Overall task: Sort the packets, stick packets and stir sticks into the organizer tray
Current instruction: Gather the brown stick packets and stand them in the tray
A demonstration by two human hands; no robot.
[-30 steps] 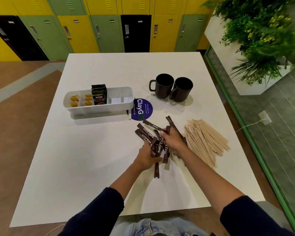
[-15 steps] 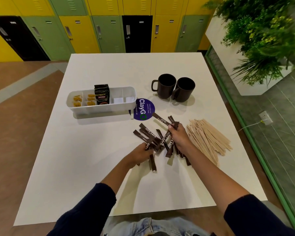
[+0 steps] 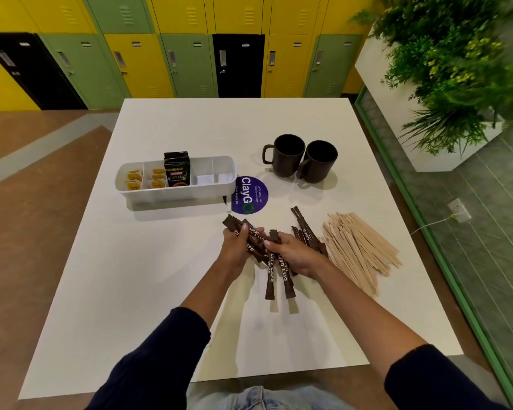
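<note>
Stick packets (image 3: 269,279), brown, printed "CITY CAFE": a bundle at centre frame, gripped by both hands above the table (image 3: 131,291), two hanging down toward the lower edge. More loose ones (image 3: 307,232) lie on the table just right of the hands.

Left hand (image 3: 237,247): fingers curled round the upper left end of the bundle. Right hand (image 3: 296,255): fingers curled over the bundle's right side, thumb against it.

Stir sticks (image 3: 359,247): pale wood, one heap on the table at right of centre, touching the loose stick packets.

Tray (image 3: 175,193): white, divided, on the table at upper left of centre, well apart from the hands. Yellow packets (image 3: 134,179) lie in its two left compartments; black packets (image 3: 176,170) stand upright in the middle one; small white items (image 3: 205,179) lie in the right ones, kind not legible.

Sticker (image 3: 249,195): round, purple, "ClayGO", just beside the tray's right end.

Mugs (image 3: 288,155): two, dark, touching, above the sticker.

Lockers (image 3: 190,54): yellow, green and black, along the top.

Planter (image 3: 456,69): white, green foliage, upper right.
</note>
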